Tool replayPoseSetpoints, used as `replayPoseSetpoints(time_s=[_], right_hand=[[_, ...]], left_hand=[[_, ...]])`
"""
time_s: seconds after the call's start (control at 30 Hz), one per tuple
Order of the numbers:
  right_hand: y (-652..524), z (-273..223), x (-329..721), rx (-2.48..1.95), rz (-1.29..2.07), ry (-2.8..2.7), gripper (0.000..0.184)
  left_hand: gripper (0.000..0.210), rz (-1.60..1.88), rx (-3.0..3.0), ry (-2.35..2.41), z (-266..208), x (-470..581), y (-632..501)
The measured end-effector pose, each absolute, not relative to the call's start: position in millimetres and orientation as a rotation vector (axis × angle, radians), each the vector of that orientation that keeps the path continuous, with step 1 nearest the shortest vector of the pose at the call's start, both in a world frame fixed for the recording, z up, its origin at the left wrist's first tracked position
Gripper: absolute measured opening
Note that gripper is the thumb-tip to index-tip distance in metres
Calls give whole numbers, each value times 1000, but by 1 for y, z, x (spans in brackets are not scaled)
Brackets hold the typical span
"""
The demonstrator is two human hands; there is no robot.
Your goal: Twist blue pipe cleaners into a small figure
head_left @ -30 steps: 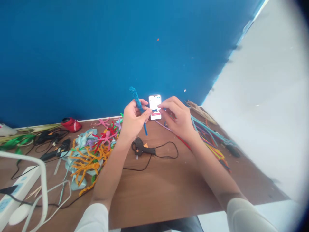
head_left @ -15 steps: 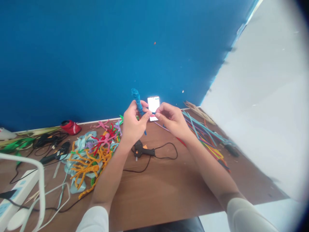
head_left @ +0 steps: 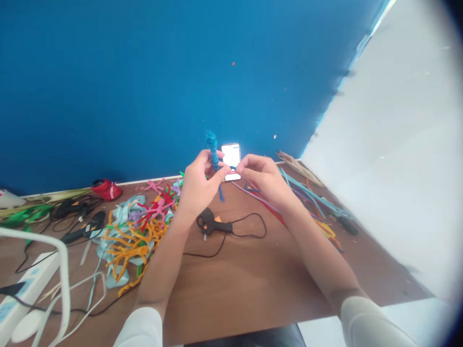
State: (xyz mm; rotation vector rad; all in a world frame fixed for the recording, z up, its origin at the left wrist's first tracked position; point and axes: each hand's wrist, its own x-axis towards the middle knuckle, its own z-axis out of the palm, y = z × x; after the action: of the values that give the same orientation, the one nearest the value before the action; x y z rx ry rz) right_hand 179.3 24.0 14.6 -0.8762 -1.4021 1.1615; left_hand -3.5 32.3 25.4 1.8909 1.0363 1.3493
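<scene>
My left hand [head_left: 203, 180] is closed around a blue coiled pipe cleaner [head_left: 212, 144], whose wound part stands upright above the fingers. One straight blue end hangs below that hand. My right hand [head_left: 265, 177] pinches a darker blue strand that runs across from the left fingers. Behind the hands a phone [head_left: 231, 155] with a lit white screen leans against the wall. Below them on the table lies a black glue gun [head_left: 215, 225] with its cable looped to the right. The tips of the right fingers are partly hidden.
Orange, red and pink pipe-cleaner figures [head_left: 137, 246] lie piled with pale blue ribbon on the left. Loose coloured pipe cleaners [head_left: 314, 197] spread at the right. A power strip [head_left: 31, 284], a white curved tube [head_left: 63, 270] and a red shoe-shaped item [head_left: 106, 189] are further left.
The blue coil has shifted slightly right and stands more upright. My right hand has moved a little right, and more of the blue strand shows between the hands.
</scene>
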Motion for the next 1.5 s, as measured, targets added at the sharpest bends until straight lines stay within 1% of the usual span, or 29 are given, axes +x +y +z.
replayPoseSetpoints(time_s=[0.07,0.13,0.23,0.3,0.37,0.47,0.63,0.83,1.0,1.13,1.23,1.3,1.37,1.5], right_hand=[[24,13,181,-947,895,-1502,13],[25,13,183,-979,650,-1613,12],[28,14,189,-983,89,-1809,8],[30,15,192,-949,-267,-1959,13],[31,14,195,-919,-465,-2076,15],[32,11,195,-927,-552,-2164,14],[33,4,187,-930,-417,-2205,11],[36,5,186,-913,-282,-2136,16],[36,5,189,-867,-358,-2140,20],[36,-1,188,-914,-473,-2104,18],[34,-4,182,-916,-434,-2084,18],[30,-3,175,-892,-303,-2027,20],[24,0,168,-881,-51,-1935,23],[13,10,162,-875,756,-1634,27]], left_hand=[[30,1200,1757,961,26,-6,37],[30,1132,1702,890,24,-9,42],[31,1131,1670,849,20,-10,47],[32,1140,1643,839,18,-10,48],[35,1151,1626,819,17,-10,49],[37,1165,1632,812,18,-10,49],[36,1238,1641,861,19,-9,50],[35,1306,1678,884,13,-9,54],[33,1388,1714,921,10,-11,60],[37,1340,1676,897,12,-11,59],[41,1304,1629,879,15,-9,55],[42,1296,1600,875,17,-8,53],[42,1281,1580,850,18,-8,52],[39,1227,1617,770,20,-8,50]])
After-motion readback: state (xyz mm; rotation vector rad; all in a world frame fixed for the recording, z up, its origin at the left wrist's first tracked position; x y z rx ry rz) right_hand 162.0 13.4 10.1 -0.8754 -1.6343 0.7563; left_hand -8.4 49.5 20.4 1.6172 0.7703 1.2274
